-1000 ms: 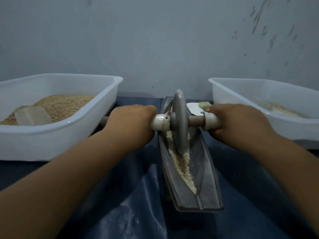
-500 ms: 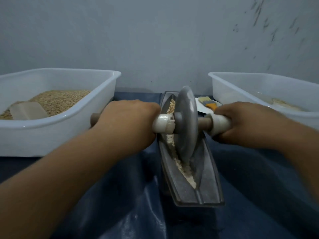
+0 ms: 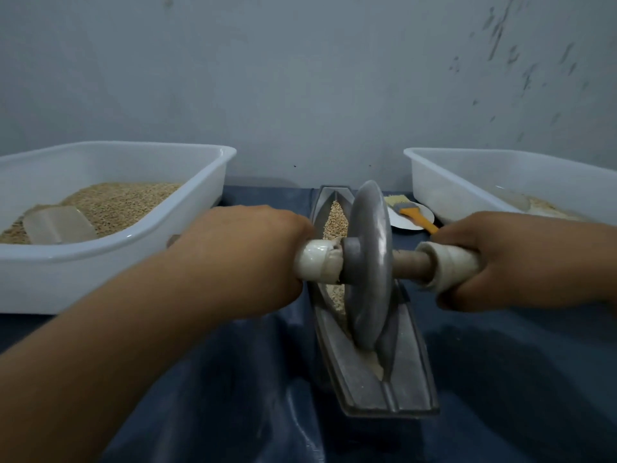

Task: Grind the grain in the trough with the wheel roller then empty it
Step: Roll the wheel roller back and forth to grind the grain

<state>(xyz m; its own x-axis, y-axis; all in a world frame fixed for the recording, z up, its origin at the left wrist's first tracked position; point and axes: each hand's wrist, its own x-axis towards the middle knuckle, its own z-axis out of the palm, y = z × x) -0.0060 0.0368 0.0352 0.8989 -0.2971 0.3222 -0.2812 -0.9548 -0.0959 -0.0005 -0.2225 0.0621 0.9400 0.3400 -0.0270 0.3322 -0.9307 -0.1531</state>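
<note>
Wheel roller, upright in trough: left hand and right hand fingers clenched round axle ends, balancing pressure onto grain.

Wheel roller in grain trough

A plain grey-blue wall fills the upper half of the view, matt and evenly lit by dim, cool light. Its right side carries a scatter of dark streaks and flecks running diagonally, and a few tiny dark specks sit low near the middle. The wall meets the worktop in a straight line. The worktop is covered by a dark blue glossy sheet, creased into folds, with soft pale reflections along the wrinkles near the bottom edge
</note>
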